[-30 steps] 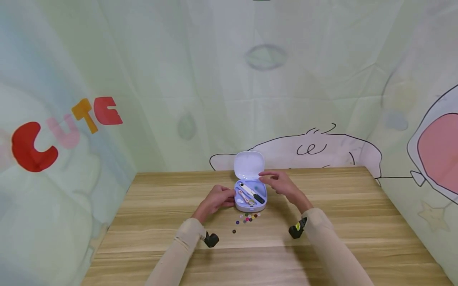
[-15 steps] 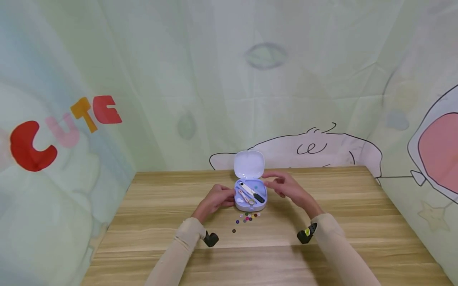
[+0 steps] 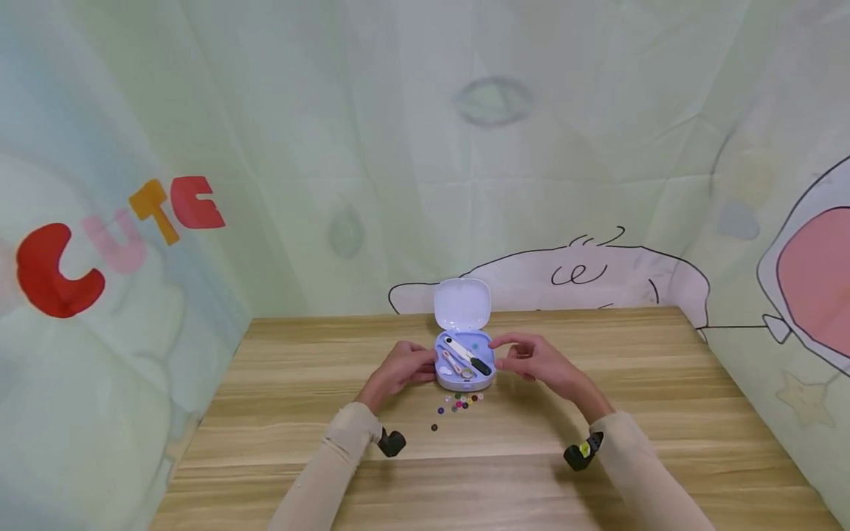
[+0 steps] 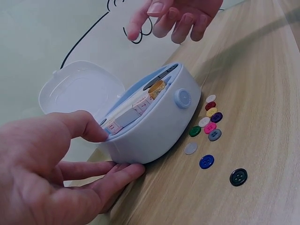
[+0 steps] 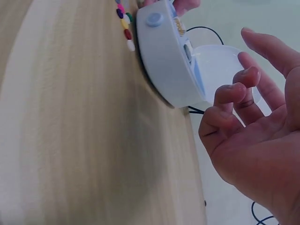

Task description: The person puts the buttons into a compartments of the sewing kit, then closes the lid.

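Note:
A pale blue and white sewing box point(image 3: 455, 386) stands on the table with its white lid point(image 3: 462, 304) raised. Inside lie a white tool with a black end point(image 3: 479, 365), a printed measuring tape point(image 4: 124, 115) and a gold-coloured thimble point(image 4: 157, 89). My left hand point(image 3: 401, 369) holds the box at its left side, thumb on the rim and fingers low against the wall. At the box's right side is my right hand point(image 3: 541, 361), fingers loosely bent and nothing in them. Whether its fingertips touch the rim, I cannot tell from the head view; the right wrist view shows them apart.
Several small coloured buttons lie on the table in front of the box, among them a blue button point(image 4: 206, 161) and a black button point(image 4: 238, 177). Behind the wooden table point(image 3: 299, 442) hangs a printed cloth backdrop point(image 3: 412, 147).
My right hand has moved from beside the lid's hinge to the box's right side, nearer to me. My left hand and the box have stayed in place.

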